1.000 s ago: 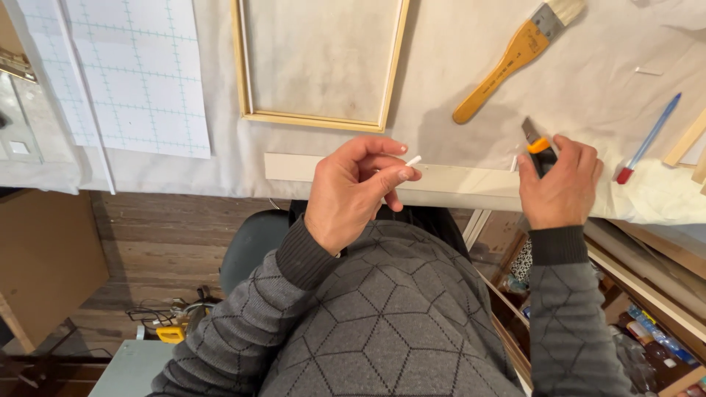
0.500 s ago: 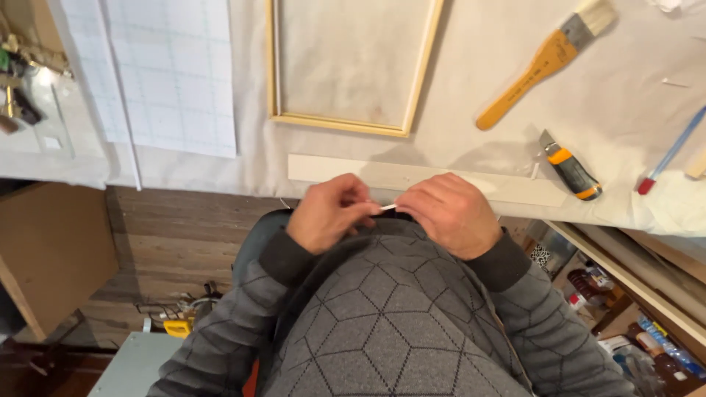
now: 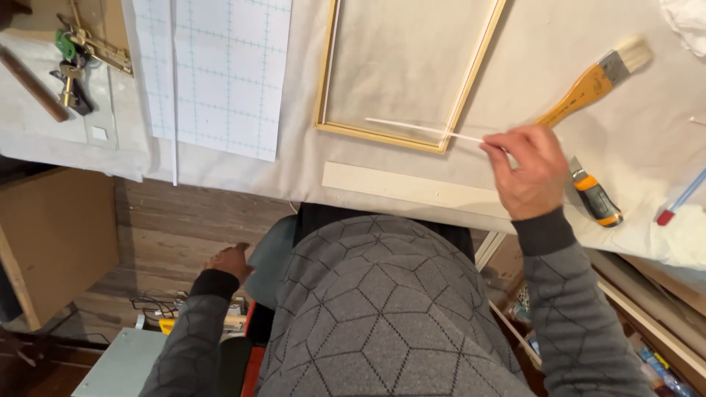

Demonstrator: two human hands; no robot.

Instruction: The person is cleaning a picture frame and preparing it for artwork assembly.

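Note:
My right hand (image 3: 531, 173) pinches one end of a thin white strip (image 3: 419, 129), which reaches left over the lower corner of a light wooden frame (image 3: 381, 137). An orange and grey utility knife (image 3: 594, 198) lies just right of that hand. A long pale flat strip (image 3: 401, 188) lies along the table edge below the frame. My left hand (image 3: 228, 259) hangs below the table beside the seat edge, fingers curled; what it touches is unclear.
A flat paintbrush (image 3: 592, 82) with an orange handle lies at the upper right. A gridded sheet (image 3: 220, 73) covers the left of the cloth-covered table (image 3: 647, 140). Keys and brass hardware (image 3: 77, 62) sit at far left. A blue and red pencil (image 3: 680, 200) lies at the right edge.
The hands were together at the table edge. My right hand has risen with the thin strip over the frame's corner, and my left hand has dropped below the table. The knife lies on the cloth.

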